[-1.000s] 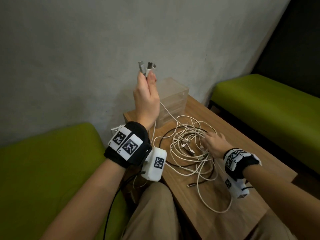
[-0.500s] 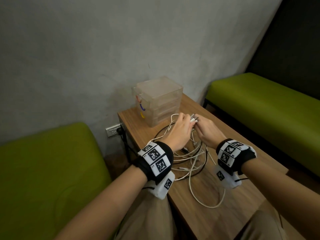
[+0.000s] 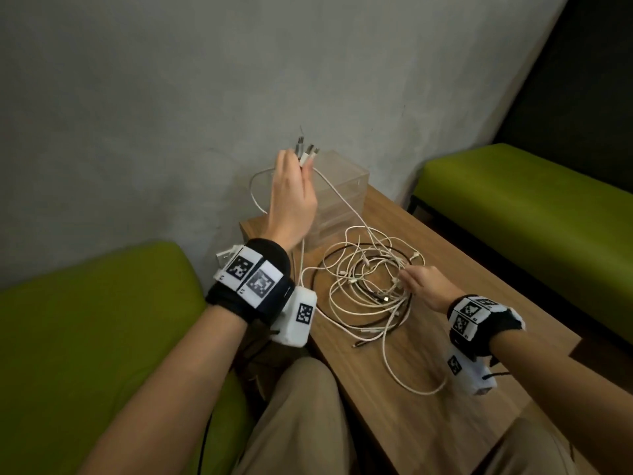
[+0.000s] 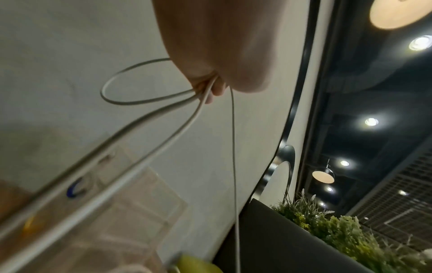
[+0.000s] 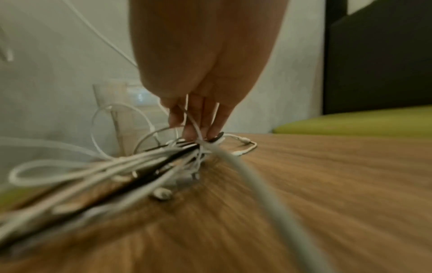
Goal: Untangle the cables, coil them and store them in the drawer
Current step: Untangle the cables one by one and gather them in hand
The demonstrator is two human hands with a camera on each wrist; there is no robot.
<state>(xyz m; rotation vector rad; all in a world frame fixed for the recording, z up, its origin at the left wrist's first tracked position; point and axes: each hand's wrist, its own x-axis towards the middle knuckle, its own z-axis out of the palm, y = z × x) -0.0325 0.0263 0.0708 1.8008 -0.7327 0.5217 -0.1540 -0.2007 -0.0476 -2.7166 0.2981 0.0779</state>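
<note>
No legible text — only fiducial markers.

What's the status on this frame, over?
Left hand raised, gripping white cable ends. Right hand pressing on the cable tangle on the table. Still knotted; drawer unit shut.

Place: lounge or waiting corner of a café or office; cannot tell which.
Seating: green benches point(image 3: 534, 214) either side of a narrow wooden table point(image 3: 486, 279), set against a grey plaster wall point(image 3: 205, 80).
Lighting: round pendant lamps point(image 4: 323, 177) and ceiling spotlights point(image 4: 371, 122) on a dark ceiling.
Decor: black planter point(image 4: 280, 245) with greenery atop a dark partition.
Fittings: wall socket point(image 3: 224, 257) low by the table; clear drawer box point(image 3: 342, 197) on the tabletop.
</note>
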